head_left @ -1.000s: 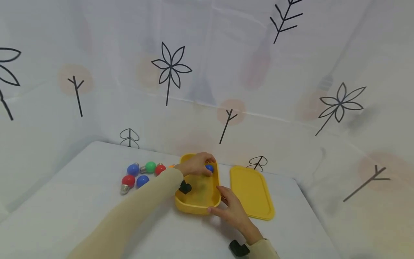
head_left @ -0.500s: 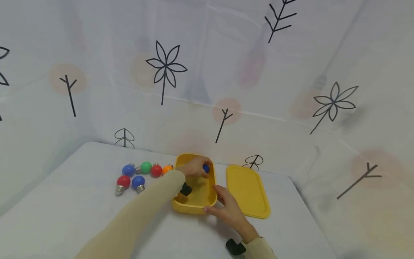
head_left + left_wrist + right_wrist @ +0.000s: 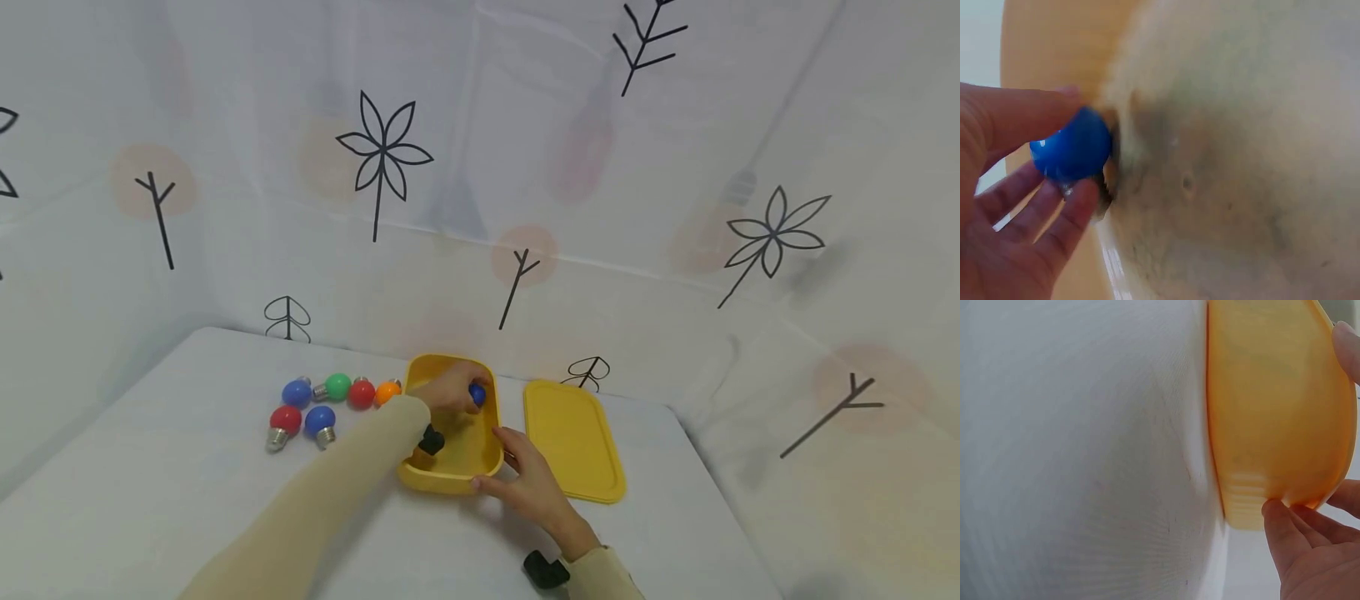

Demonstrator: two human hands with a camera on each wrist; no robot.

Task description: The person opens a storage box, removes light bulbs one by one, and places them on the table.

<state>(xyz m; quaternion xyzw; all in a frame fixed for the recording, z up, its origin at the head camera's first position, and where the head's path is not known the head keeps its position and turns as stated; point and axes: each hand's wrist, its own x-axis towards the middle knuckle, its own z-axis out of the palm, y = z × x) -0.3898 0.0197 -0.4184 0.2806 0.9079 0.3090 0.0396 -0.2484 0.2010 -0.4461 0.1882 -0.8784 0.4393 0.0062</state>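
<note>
My left hand (image 3: 447,390) reaches into the yellow plastic box (image 3: 442,483) and holds a blue light bulb (image 3: 477,394) near its far right corner. Close up in the left wrist view, thumb and fingers grip the round blue part of the bulb (image 3: 1075,147), and its metal screw base sits by the fingertips near the box floor. At the near right corner of the box, my right hand (image 3: 532,483) grips the wall from outside. The right wrist view has its thumb at the rim and its fingers against the box's side (image 3: 1272,406).
Left of the box lie several bulbs: a red one (image 3: 285,421), a blue one (image 3: 320,419), a green one (image 3: 338,387) and an orange one (image 3: 387,392) among them. A yellow lid (image 3: 573,442) lies flat to the right. A patterned cloth (image 3: 450,275) hangs behind the table.
The head view has turned slightly, so everything sits a little further left. The left hand has lowered the blue bulb slightly inside the box. The right hand keeps its hold on the corner.
</note>
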